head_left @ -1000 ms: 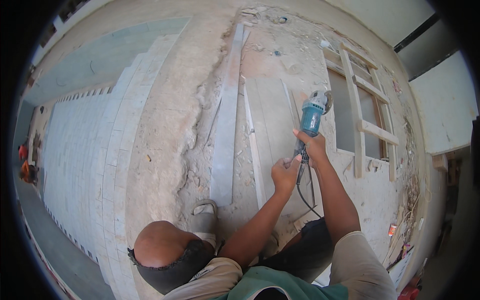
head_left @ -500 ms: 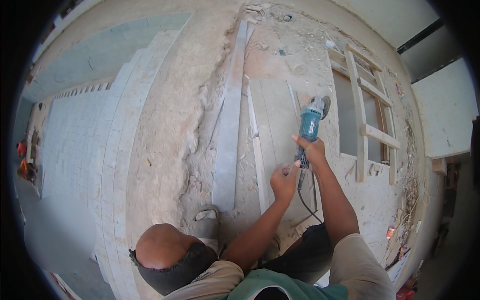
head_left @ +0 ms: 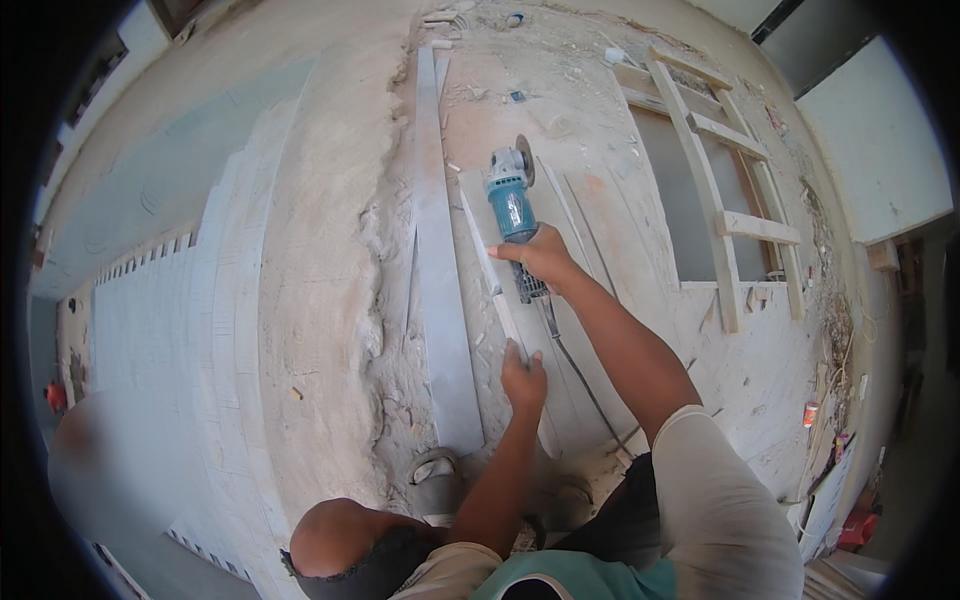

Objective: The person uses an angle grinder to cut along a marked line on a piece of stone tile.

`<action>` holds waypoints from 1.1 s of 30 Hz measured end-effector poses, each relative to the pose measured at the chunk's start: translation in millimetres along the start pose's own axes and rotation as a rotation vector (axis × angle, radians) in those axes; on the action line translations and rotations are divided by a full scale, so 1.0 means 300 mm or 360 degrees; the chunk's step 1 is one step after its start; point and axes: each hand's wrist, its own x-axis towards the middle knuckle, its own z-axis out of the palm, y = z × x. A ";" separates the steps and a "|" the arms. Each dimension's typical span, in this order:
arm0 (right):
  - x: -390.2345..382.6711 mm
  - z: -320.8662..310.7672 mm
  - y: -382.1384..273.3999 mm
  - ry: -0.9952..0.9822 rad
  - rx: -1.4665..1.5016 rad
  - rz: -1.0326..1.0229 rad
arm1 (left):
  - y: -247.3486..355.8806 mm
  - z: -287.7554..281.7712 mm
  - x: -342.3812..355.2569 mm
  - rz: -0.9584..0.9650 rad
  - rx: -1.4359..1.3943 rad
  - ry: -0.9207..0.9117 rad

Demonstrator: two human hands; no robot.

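Teal-and-grey angle grinder (head_left: 512,208) with a black rear handle (head_left: 530,286) is in our right grip (head_left: 540,256), a bare hand wrapped round its dark section behind the teal barrel. We have it above a flat beige panel (head_left: 480,186) lying on the rough pale floor (head_left: 320,300), its grey metal head (head_left: 504,162) pointing away from us and its thin round disc (head_left: 526,160) standing out at the right; whether any part touches the panel we cannot tell. A thin dark cord (head_left: 581,376) trails from its rear end back toward us. Our left grip (head_left: 524,380), nearer us and by a narrow pale strip (head_left: 504,312), shows finger and thumb tips apart, though whether it pinches the strip we cannot tell. We judge the tool stiff, fairly heavy and weighted toward its head, so likely to dip at the front; dust could make its smooth casing slippery. We would hold it round barrel and handle, well back from the disc, probably its most fragile part.
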 end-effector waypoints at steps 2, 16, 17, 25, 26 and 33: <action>0.070 0.044 -0.016 -0.0079 -0.0074 -0.0035 | 0.008 -0.012 -0.003 -0.0054 -0.0092 -0.0061; 0.285 0.161 -0.050 -0.0047 -0.0234 -0.0017 | -0.002 -0.027 0.003 -0.0071 -0.0038 -0.0116; 0.291 0.167 -0.049 -0.0049 -0.0226 -0.0002 | -0.002 -0.027 0.006 -0.0096 0.0007 -0.0123; 0.316 0.165 -0.055 -0.0127 -0.0321 0.0065 | 0.008 -0.029 -0.003 -0.0021 -0.0045 -0.0054; 0.316 0.165 -0.056 -0.0119 -0.0355 0.0083 | 0.009 -0.030 -0.003 -0.0027 -0.0014 -0.0061; 0.320 0.173 -0.061 -0.0097 -0.0308 0.0074 | -0.003 -0.027 -0.002 -0.0017 -0.0044 -0.0061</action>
